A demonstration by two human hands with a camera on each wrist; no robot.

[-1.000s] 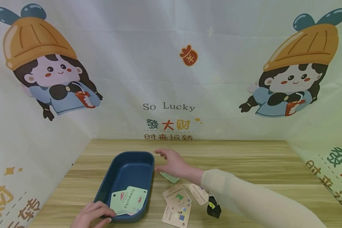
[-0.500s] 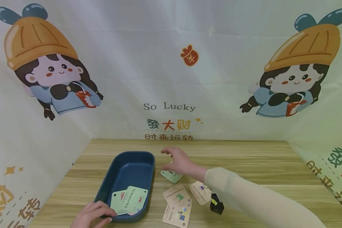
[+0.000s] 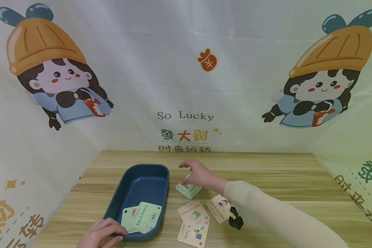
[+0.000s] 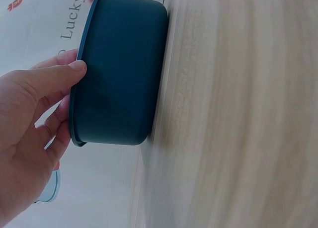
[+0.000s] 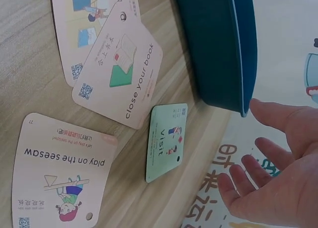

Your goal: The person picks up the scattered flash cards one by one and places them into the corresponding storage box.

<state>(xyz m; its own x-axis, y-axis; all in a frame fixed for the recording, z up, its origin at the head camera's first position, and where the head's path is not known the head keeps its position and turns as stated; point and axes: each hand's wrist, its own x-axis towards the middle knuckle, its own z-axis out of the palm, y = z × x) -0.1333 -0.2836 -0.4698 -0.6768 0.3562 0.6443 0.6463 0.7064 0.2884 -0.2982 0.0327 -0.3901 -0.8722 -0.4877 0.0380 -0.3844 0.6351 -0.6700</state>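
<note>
My left hand [image 3: 103, 232] pinches the near rim of a dark blue plastic bin [image 3: 115, 193]; in the left wrist view the thumb [image 4: 64, 78] presses its outside wall. Two green cards, the upper one a "fireworks" card [image 3: 148, 217], lie in the bin's near end, a bit of pink showing beneath. My right hand [image 3: 199, 175] hovers with fingers spread and nothing in them, right of the bin and over a green "Visit" card [image 5: 166, 142], which it partly covers in the head view. In the right wrist view, the thumb tip appears close to the bin's rim.
Nearer me on the wooden table lie a pink "close your book" card [image 5: 119, 71], overlapping another pink card [image 3: 193, 234], and a "play on the seesaw" card [image 5: 62, 171]. Beside my right sleeve sits a small black item [image 3: 236, 222] with a yellow-green mark. A printed cloth [image 3: 251, 103] hangs behind.
My right hand has drawn away from the bin to the right, uncovering more of the green card. The black item has shifted slightly. The left hand stays on the rim.
</note>
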